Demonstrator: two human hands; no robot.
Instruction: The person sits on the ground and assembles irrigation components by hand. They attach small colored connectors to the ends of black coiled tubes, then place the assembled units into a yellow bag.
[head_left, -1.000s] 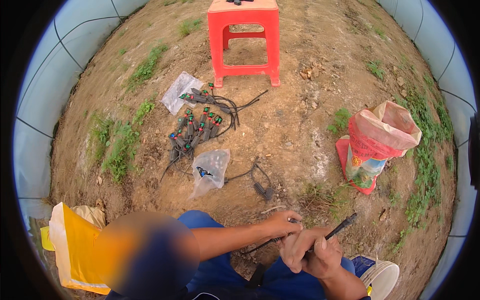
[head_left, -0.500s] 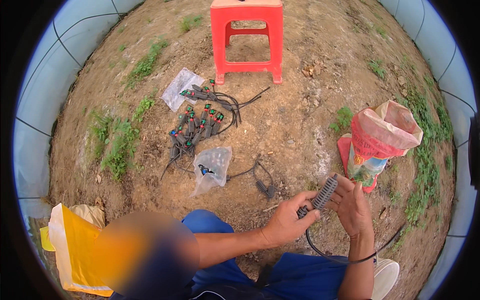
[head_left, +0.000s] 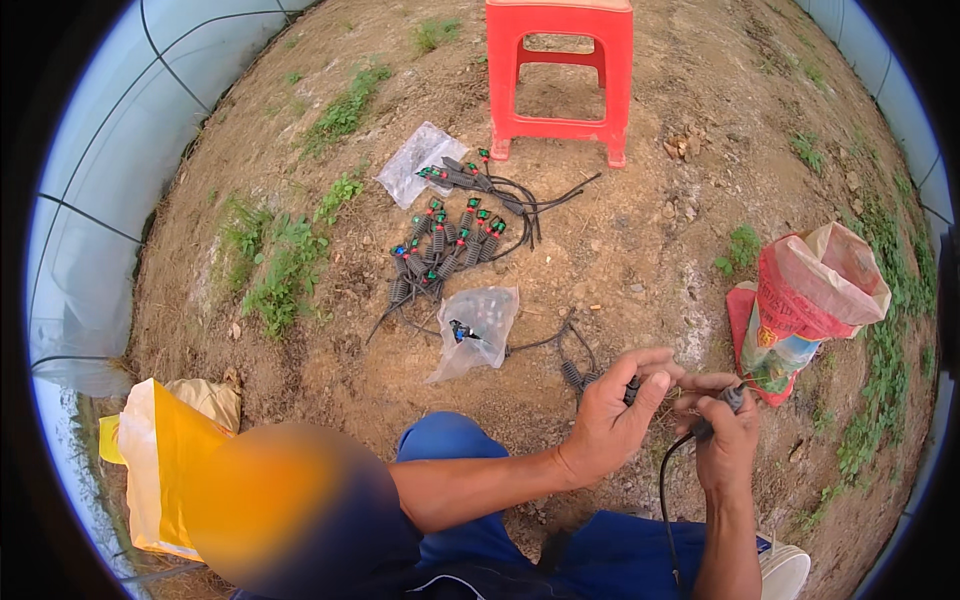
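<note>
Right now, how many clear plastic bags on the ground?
2. Upper clear bag: nearer the red stool. Lower clear bag: nearer the person, below the pile of grey ribbed pieces. More could be hidden under the pile.

the right hand [head_left: 727,440] holds a grey piece [head_left: 733,398].

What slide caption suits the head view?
Left hand with a dark piece, right hand with a grey part and black cable, red stool beyond.
</note>
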